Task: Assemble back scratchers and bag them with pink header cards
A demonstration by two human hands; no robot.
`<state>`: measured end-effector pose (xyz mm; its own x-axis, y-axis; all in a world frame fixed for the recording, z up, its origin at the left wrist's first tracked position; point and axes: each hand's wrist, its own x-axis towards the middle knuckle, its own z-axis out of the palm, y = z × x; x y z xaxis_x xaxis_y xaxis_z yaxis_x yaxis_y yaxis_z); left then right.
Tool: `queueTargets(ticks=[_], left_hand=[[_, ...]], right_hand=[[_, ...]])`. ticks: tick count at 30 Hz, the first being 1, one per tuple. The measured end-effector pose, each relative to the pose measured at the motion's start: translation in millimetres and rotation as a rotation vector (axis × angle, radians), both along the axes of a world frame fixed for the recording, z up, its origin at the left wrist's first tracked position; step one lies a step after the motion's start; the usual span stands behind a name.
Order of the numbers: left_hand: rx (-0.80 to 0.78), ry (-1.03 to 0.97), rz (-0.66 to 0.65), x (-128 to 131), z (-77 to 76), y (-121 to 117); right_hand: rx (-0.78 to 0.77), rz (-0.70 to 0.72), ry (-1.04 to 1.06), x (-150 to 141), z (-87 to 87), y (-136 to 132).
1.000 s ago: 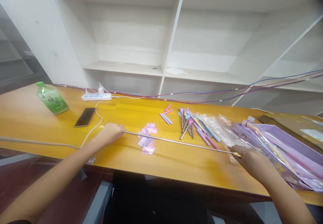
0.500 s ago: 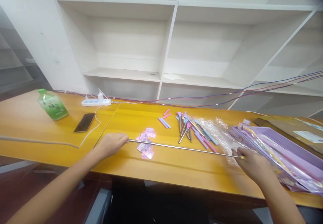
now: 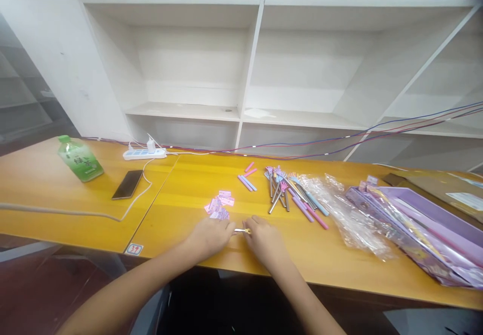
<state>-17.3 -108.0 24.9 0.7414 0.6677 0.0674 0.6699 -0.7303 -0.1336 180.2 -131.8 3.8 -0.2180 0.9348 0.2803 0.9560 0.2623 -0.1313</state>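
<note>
A telescopic back scratcher [image 3: 241, 231] is held between my two hands near the front of the table; only a short metal stretch and a yellow end show. My left hand [image 3: 213, 237] is closed around its metal part. Beside it, my right hand [image 3: 266, 239] pinches the yellow end. Just beyond my left hand lie small pink and purple printed cards [image 3: 219, 204], partly covered by it. Farther back to the right is a pile of metal back scratchers [image 3: 277, 186] with small coloured hand-shaped heads. Pink and blue tubes [image 3: 247, 181] lie left of that pile.
Clear plastic wrapping [image 3: 339, 209] lies beside a purple box [image 3: 403, 194] of packaged items at right, with a cardboard box [image 3: 433, 184] behind. A green bottle [image 3: 80, 159], phone [image 3: 127, 184] and power strip [image 3: 145, 154] stand at left. White shelves [image 3: 188, 108] rise behind.
My hands have come together from far apart, and the long metal rod is now pushed in to a short length. My right hand moved left, my left hand right.
</note>
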Motion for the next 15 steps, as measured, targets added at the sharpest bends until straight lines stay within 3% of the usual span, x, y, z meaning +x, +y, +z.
queueTargets(ticks=[6,15], left_hand=[[-0.068,0.002,0.039,-1.8,-2.2,-4.6],[-0.122,-0.051,0.15,14.5,-20.7,-9.1]], right_hand=[[-0.058,0.023,-0.039,3.5,1.4,-2.5],[-0.051,0.082,-0.062,-15.1,-11.0,-9.3]])
